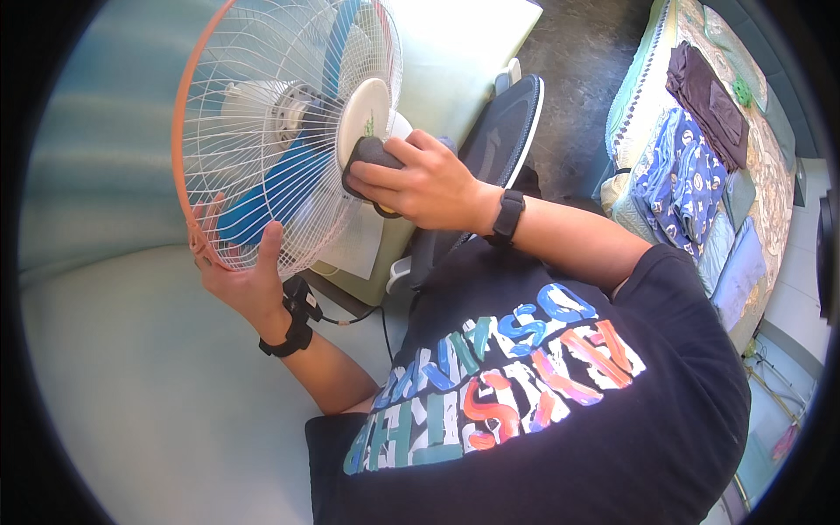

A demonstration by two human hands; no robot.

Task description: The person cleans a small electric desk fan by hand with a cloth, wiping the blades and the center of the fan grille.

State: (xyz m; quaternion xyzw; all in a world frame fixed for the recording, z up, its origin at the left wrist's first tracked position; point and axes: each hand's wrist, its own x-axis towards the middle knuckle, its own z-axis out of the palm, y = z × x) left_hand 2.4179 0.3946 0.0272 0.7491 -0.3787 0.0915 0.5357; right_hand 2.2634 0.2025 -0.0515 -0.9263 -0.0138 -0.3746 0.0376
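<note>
I have the right hand [429, 179] curled around a dark grey pad [381, 151], which appears to touch the fan's white hub cap [360, 101], immediately left of those fingers. The left hand [249, 280] grips the orange rim [178, 131] at its lower edge, thumb and fingers astride. The fan [271, 199] has its axle running left to right; the right hand is nearer the hub. Beyond, a chair [500, 131] adjoins the table's right edge [516, 42].

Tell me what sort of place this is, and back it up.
Probably a bedroom in a home: a bed stands to the right with clothes laid on it, and a household fan is in hand.
</note>
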